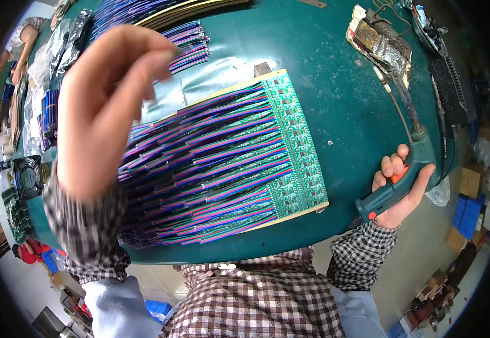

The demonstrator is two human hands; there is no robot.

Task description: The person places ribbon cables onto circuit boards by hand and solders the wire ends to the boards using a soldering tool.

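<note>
My right hand (405,194) is wrapped around the handle of a dark green soldering gun (388,194), with fingers at its orange trigger. The gun's long metal shaft points away from me toward a grimy, solder-crusted tray (383,48). My left hand (101,107), raised and blurred, hangs over the left part of the work with fingers curled and thumb and index tips pinched together; whatever is between them cannot be made out. Below it lies a panel of green circuit boards (298,141) on a yellowish board. Rows of blue, red, green and black wires (211,169) run leftward from the panel.
More wire bundles (191,48) lie at the back. A black fan (28,176), clear plastic bags (39,84) and green boards (17,214) sit at the left. A black finned box (452,93) stands far right. Another person's arm (26,48) shows at the far left.
</note>
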